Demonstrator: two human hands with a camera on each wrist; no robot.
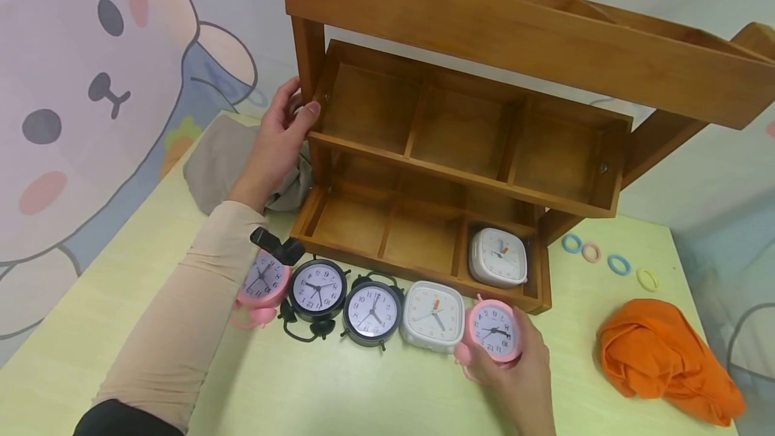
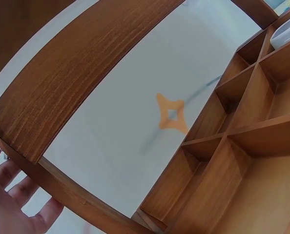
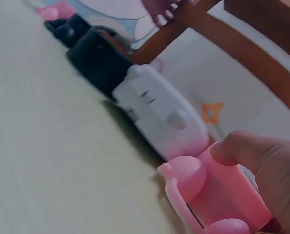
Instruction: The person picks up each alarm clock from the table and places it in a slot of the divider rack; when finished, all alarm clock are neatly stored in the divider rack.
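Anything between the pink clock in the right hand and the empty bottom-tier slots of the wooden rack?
Only the rack's low front rail. The right hand holds the pink clock just before it; the left and middle bottom compartments are empty, and the right one holds a white clock.

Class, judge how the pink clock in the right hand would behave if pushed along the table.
The pink clock looks like light plastic, so it probably slides easily. Its rounded feet, seen in the right wrist view, may let it tip.

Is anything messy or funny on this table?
Mostly tidy. Two things stand out: the orange cloth lies crumpled at the table's right edge, and the clocks in the row face the person upside down.
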